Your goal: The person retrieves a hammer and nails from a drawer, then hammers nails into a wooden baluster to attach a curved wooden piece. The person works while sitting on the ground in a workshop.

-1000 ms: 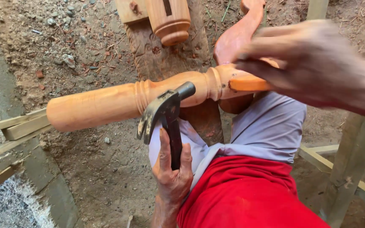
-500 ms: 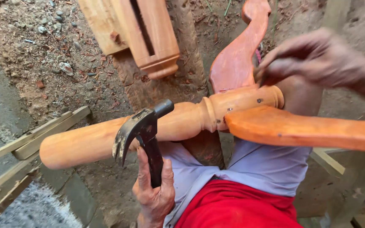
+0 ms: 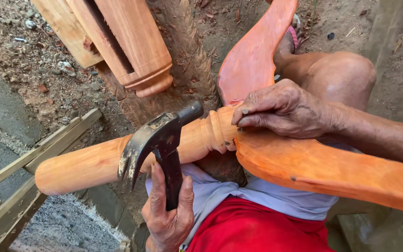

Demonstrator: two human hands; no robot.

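Note:
My left hand (image 3: 169,215) grips the dark handle of a claw hammer (image 3: 157,140), its head raised just in front of a turned orange wooden leg (image 3: 94,163). My right hand (image 3: 283,109) pinches a small nail (image 3: 245,112) upright at the joint where the turned leg meets a curved orange wooden piece (image 3: 332,170). Another curved orange piece (image 3: 253,56) rises behind the joint. The work rests across my lap, over grey shorts (image 3: 257,196) and a red shirt (image 3: 253,231).
A second turned wooden post with a slot (image 3: 127,44) lies at the top on dirt ground. A rough log (image 3: 183,51) stands under the work. Thin wooden slats (image 3: 29,158) lie left beside a concrete strip (image 3: 5,121). My knee (image 3: 346,70) is at the upper right.
The view has tilted down. My right hand has settled on the joint and now pinches a nail there. The hammer stays raised in my left hand near the turned leg.

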